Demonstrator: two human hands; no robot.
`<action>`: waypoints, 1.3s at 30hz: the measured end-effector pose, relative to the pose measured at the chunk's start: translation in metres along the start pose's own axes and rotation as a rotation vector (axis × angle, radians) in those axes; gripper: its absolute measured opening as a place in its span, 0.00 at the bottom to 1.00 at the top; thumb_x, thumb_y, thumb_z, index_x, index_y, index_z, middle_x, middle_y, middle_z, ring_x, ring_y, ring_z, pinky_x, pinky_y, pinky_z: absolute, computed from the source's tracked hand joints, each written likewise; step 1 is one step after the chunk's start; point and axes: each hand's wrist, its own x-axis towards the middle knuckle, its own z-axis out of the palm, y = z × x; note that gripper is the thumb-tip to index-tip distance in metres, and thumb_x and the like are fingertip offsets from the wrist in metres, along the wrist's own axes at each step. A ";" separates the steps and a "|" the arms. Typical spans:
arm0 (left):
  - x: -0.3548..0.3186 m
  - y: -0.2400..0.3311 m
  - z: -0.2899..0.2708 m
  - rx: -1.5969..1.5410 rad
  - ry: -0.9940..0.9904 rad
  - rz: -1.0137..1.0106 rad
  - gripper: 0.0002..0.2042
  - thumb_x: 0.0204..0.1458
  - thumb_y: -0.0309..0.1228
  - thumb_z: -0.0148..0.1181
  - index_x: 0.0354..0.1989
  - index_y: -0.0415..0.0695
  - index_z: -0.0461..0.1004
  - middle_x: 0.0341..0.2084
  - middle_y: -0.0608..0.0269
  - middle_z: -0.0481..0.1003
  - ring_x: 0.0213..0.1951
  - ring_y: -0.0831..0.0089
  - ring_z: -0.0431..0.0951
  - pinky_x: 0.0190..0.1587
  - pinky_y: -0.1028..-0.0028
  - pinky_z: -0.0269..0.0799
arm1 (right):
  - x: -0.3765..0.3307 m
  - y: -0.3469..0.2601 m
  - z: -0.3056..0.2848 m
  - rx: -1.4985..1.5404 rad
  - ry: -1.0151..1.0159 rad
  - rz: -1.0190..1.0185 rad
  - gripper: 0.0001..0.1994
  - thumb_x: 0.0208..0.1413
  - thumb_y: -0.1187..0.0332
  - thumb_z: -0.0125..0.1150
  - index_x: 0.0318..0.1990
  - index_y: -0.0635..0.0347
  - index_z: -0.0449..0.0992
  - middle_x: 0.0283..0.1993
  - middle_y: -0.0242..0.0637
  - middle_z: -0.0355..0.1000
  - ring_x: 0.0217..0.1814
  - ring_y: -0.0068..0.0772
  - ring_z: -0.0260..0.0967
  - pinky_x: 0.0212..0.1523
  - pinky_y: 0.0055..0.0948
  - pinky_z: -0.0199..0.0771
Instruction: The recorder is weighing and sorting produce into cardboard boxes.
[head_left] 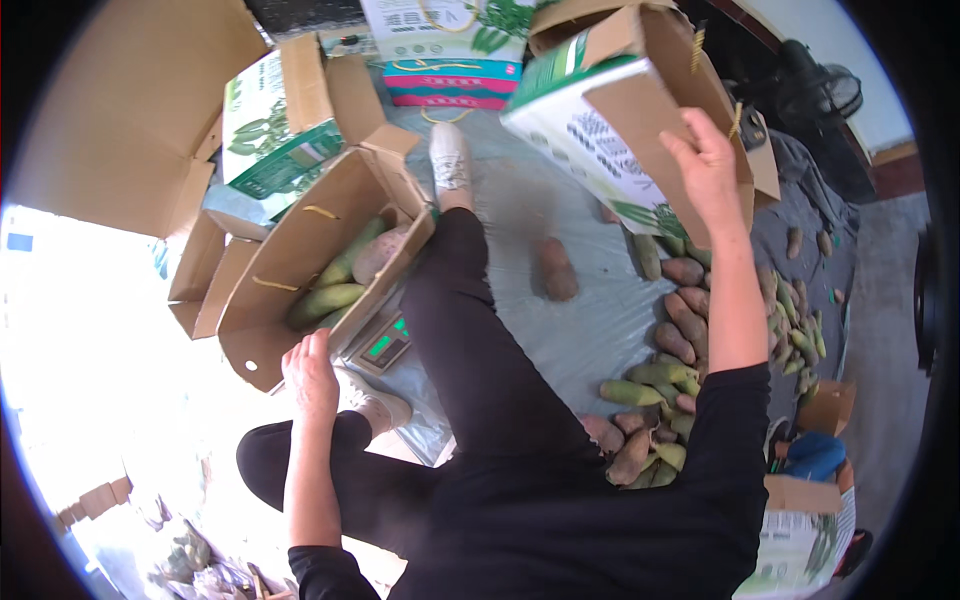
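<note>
My left hand (308,372) rests on the near flap of an open cardboard box (300,262) that sits on a small scale (385,345) with a green display. Several green and brownish elongated fruits (335,285) lie inside this box. My right hand (708,165) is raised and grips the flap of a second green-and-white printed cardboard box (600,120), held tilted in the air. I sit on the floor, one leg in black trousers stretched forward with a white shoe (450,165).
A pile of green and brown fruits (680,340) lies on a grey sheet (570,340) at my right; one brown fruit (556,270) lies apart. More printed boxes (270,120) stand at the back, a pink one (455,85) among them. A fan (820,90) stands far right.
</note>
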 end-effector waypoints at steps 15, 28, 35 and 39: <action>0.075 -0.037 -0.091 -0.922 0.044 -0.263 0.40 0.44 0.28 0.64 0.65 0.49 0.47 0.63 0.55 0.54 0.60 0.56 0.60 0.54 0.59 0.64 | 0.182 -0.247 0.181 1.069 -0.149 -0.376 0.11 0.55 0.75 0.55 0.46 0.63 0.70 0.41 0.33 0.73 0.42 0.23 0.70 0.46 0.24 0.68; 0.209 -0.138 -0.050 -1.920 0.304 -0.633 0.33 0.54 0.41 0.56 0.64 0.50 0.46 0.61 0.51 0.50 0.55 0.45 0.64 0.52 0.53 0.67 | 0.232 -0.135 0.423 0.238 -0.312 0.046 0.34 0.40 0.61 0.67 0.58 0.59 0.64 0.52 0.48 0.68 0.52 0.39 0.68 0.53 0.30 0.67; 0.242 -0.143 -0.031 -1.695 0.169 -0.600 0.38 0.54 0.42 0.56 0.67 0.50 0.38 0.65 0.57 0.45 0.56 0.46 0.63 0.51 0.56 0.68 | 0.186 -0.051 0.458 0.099 -0.338 0.061 0.30 0.37 0.62 0.68 0.53 0.59 0.70 0.59 0.46 0.59 0.61 0.44 0.59 0.59 0.32 0.61; 0.253 -0.170 -0.024 -1.676 0.288 -0.584 0.35 0.54 0.42 0.57 0.65 0.48 0.45 0.64 0.58 0.49 0.54 0.50 0.65 0.52 0.58 0.67 | 0.196 -0.084 0.468 0.144 -0.219 -0.260 0.23 0.37 0.69 0.66 0.46 0.61 0.74 0.57 0.46 0.61 0.60 0.46 0.59 0.59 0.34 0.61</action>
